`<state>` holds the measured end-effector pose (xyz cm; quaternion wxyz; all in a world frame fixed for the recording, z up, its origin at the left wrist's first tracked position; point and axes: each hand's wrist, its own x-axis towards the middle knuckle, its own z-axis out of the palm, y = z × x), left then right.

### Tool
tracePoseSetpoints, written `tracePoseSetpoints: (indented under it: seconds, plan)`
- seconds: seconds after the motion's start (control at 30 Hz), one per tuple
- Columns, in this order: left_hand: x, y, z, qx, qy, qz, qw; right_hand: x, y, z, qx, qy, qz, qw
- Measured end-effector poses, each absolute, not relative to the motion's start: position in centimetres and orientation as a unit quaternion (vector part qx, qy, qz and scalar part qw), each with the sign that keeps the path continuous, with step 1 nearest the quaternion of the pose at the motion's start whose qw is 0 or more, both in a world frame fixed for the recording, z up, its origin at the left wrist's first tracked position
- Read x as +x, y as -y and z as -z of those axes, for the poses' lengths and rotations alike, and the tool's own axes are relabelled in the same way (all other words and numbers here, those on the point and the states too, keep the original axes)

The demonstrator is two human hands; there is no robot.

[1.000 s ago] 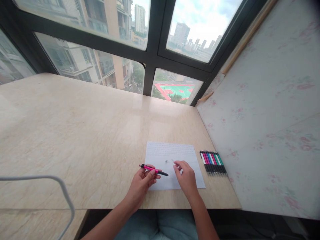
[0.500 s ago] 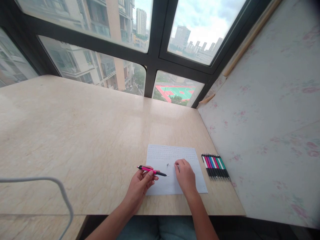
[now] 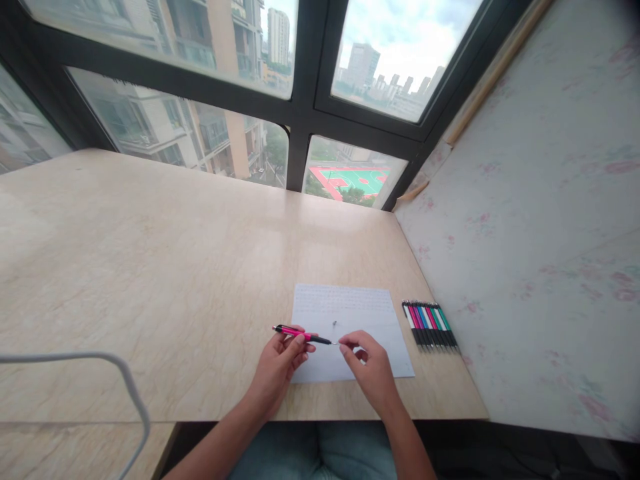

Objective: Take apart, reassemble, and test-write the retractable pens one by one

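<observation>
A slim pink-and-black pen is gripped by the left hand. The right hand is pinched beside the pen's tip, contents unclear.

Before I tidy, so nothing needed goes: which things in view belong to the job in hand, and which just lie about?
Likely in use:
pink pen in left hand, tip near right hand
paper beneath
small dark piece

Likely lying about:
row of pens, untouched
cable

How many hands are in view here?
2: the left hand, holding the pink pen above the paper, and the right hand, close to the pen's tip. No other hands show.
</observation>
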<state>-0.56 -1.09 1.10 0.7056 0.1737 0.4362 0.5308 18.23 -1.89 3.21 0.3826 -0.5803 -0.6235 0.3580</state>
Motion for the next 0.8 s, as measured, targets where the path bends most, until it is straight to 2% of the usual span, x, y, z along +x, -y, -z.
tracePoseSetpoints:
  seconds: [0.13, 0.37, 0.5, 0.67, 0.73, 0.8]
  plan:
    - [-0.6, 1.1, -1.2, 0.174, -0.438, -0.533, 0.703, 18.7, 1.6, -2.4, -0.594, 0.634, -0.325, 0.375]
    - [-0.5, 1.0, -1.3, 0.17, -0.446, -0.526, 0.704, 19.3, -1.8, 0.2, -0.669, 0.656, -0.161, 0.31]
    - [-0.6, 1.0, -1.2, 0.17, -0.444, -0.525, 0.706, 18.7, -3.1, 0.7, -0.685, 0.659, -0.13, 0.28]
    - [-0.6, 1.1, -1.1, 0.171, -0.443, -0.522, 0.709, 17.9, -1.3, -0.6, -0.671, 0.628, -0.177, 0.352]
    - [-0.5, 1.2, -1.0, 0.179, -0.439, -0.516, 0.713, 17.3, -0.1, -1.7, -0.64, 0.618, -0.25, 0.382]
    - [-0.4, 1.3, -1.0, 0.192, -0.438, -0.509, 0.715, 16.7, 0.8, -2.6, -0.593, 0.635, -0.341, 0.359]
